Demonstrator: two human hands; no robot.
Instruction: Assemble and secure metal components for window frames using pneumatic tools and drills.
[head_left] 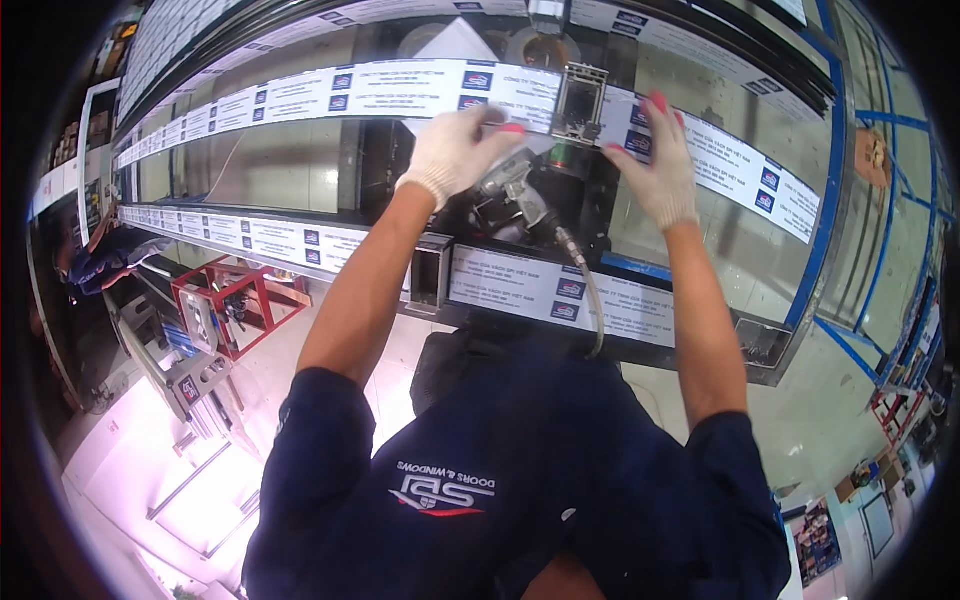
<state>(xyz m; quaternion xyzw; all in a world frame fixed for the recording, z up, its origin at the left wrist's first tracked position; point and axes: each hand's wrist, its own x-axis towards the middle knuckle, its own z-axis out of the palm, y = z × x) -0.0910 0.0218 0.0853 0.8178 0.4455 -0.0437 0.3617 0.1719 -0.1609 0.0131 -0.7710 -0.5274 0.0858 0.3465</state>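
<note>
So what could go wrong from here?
The left hand is close to the air tool and might knock it. Its hose crosses the wrapped bar nearest the body, so it could catch and drag the tool. Between the left hand and the right hand, the metal profile end may have edges that could snag a glove.

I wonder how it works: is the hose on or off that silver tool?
On: the hose meets the silver tool at a metal fitting.
</note>
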